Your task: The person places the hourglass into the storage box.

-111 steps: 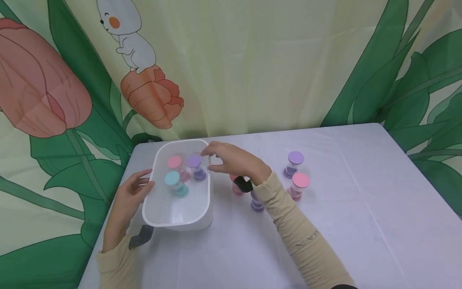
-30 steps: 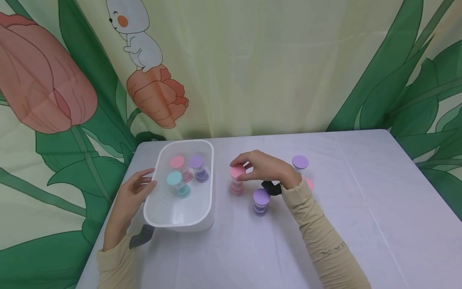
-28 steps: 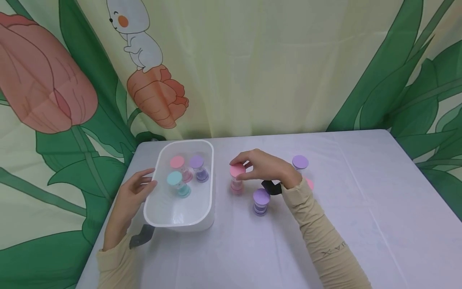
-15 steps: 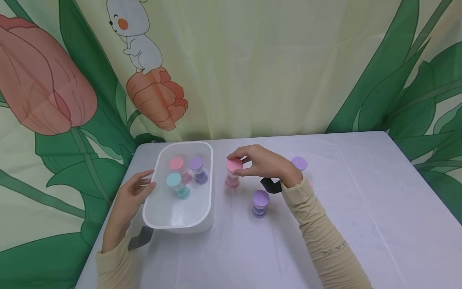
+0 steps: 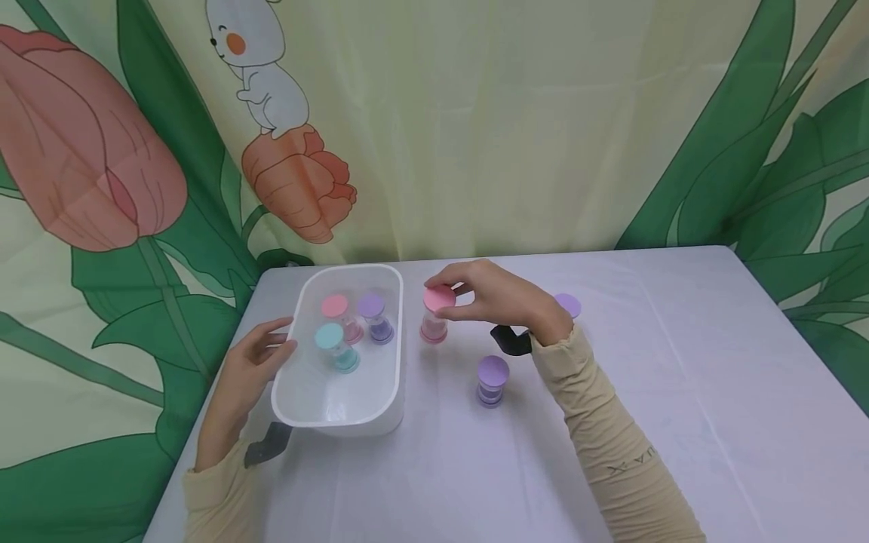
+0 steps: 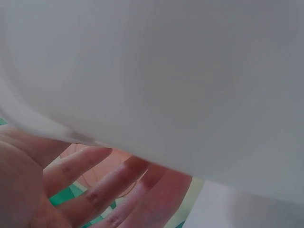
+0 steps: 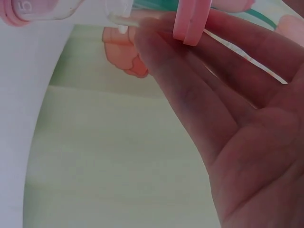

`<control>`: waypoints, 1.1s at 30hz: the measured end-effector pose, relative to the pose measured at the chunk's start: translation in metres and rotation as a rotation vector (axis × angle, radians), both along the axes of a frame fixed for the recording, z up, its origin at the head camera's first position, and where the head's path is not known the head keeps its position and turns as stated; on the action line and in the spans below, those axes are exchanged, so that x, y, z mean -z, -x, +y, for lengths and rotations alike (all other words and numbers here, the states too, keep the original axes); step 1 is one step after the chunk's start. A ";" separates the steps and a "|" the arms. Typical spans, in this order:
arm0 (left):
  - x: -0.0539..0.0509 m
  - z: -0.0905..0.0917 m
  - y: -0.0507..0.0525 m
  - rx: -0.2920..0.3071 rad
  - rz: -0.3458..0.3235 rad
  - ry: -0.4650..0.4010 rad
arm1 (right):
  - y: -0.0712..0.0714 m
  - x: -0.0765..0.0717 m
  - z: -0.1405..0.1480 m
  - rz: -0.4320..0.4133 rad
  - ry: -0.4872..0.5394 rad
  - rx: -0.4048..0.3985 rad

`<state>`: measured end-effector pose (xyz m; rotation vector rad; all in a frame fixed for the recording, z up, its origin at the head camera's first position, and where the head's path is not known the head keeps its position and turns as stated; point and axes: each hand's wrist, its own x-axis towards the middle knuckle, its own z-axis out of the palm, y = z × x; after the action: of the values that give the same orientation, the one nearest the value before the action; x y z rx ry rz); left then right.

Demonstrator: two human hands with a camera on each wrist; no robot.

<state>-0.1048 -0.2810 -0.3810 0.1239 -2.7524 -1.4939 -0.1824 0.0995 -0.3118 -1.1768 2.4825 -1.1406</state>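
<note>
The right hand (image 5: 498,298) pinches a pink sand timer (image 5: 439,299) by its top cap between thumb and fingertips, a grip that seemingly leaves the waist free and keeps it near upright, just beside the white tub (image 5: 329,419). The left hand (image 5: 254,363), fingers loosely extended, rests against the tub's opposite side, presumably steadying it; three other timers (image 5: 330,336) stand inside, and a purple timer (image 5: 493,372) stands on the tablecloth (image 5: 679,430).

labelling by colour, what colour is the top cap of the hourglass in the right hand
Pink; the top cap shows best in the head view.
</note>
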 end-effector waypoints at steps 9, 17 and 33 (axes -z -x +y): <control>0.002 -0.001 0.000 0.007 0.017 0.002 | -0.001 -0.011 -0.005 0.068 0.010 -0.022; 0.001 0.000 0.000 0.007 0.019 0.004 | -0.003 -0.016 -0.008 0.097 0.011 -0.034; 0.002 -0.001 0.001 0.007 0.020 -0.008 | -0.001 -0.033 -0.024 0.178 0.014 -0.070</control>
<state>-0.1060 -0.2817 -0.3835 0.0990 -2.7344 -1.4990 -0.1818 0.0759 -0.2790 -1.4155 2.5406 -1.0800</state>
